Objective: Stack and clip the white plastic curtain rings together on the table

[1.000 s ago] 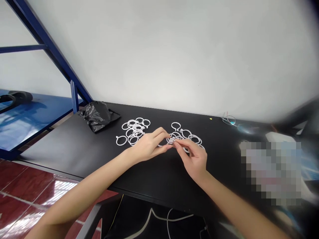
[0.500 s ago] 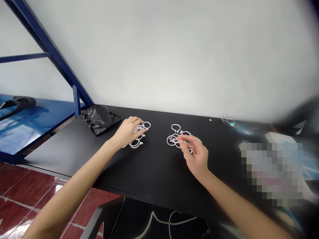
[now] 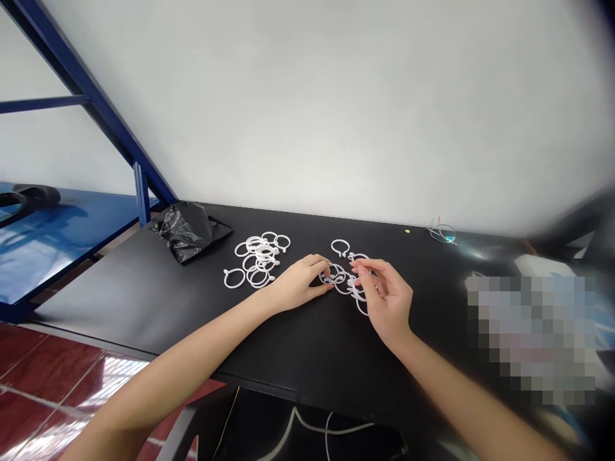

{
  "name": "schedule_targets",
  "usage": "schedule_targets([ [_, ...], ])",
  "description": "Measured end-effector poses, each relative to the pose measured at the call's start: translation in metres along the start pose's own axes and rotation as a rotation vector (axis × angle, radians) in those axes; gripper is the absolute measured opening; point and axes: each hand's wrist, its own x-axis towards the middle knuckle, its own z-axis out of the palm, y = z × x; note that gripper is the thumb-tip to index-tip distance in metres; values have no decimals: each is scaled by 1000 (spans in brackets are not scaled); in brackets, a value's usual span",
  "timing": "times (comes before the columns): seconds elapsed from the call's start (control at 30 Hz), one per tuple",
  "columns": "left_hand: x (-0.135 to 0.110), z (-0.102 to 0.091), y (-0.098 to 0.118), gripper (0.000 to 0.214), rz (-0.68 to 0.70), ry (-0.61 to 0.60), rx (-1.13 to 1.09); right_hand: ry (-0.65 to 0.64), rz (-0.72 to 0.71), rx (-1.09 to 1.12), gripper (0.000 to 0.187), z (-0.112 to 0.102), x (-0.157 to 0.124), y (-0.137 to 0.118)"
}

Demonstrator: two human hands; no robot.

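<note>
White plastic shower curtain rings, each with a gap and small knobbed ends, lie in two piles. My left hand [image 3: 305, 282] reaches to the left side of the right pile [image 3: 341, 280], its thumb and fingers curled round the edge of a ring. Over that pile's right side is my right hand [image 3: 387, 298], with thumb and index finger pinched at a ring; the palm covers part of the pile. One single ring [image 3: 340, 246] lies just behind. To the left, the other pile [image 3: 259, 256] of several overlapping rings is untouched by either hand.
A crumpled black plastic bag [image 3: 189, 230] sits at the back left of the black table [image 3: 298, 346]. Eyeglasses [image 3: 442, 234] lie near the wall at right, with a blurred-out white object [image 3: 533, 339] before them. Blue metal framing [image 3: 96, 96] rises at left.
My left hand has moved right, from the left pile to the right pile, uncovering the left rings. My right hand stays at its pile, shifted slightly right and down.
</note>
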Motion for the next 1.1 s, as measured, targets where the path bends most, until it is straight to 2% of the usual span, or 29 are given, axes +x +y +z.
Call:
schedule_targets([
  [0.17,-4,-8,7,37,-111,107,-186,-67,-53,-55,11,-1,2,0],
  [0.27,-5,-13,12,46,-96,136,-290,-176,-140,-107,20,-1,4,-1],
  [0.4,-4,-18,13,44,-80,109,-426,-202,-229,-143,13,-1,4,1],
  [0.53,-4,-20,11,41,-107,78,-523,-181,-203,-154,8,-1,3,2],
  [0.7,-4,-22,13,34,-118,21,-519,-207,-150,-117,10,-1,1,2],
  [0.83,-4,-25,17,34,-118,0,-461,-209,-135,-111,12,-1,0,0],
  [0.9,-5,-31,16,34,-102,-3,-359,-209,-124,-103,7,0,0,-1],
  [1.0,-11,-45,5,36,-91,51,-56,-200,-84,-71,15,0,1,-1],
  [1.1,-22,-61,-15,37,-159,104,262,-159,-55,-84,17,0,3,-2],
])
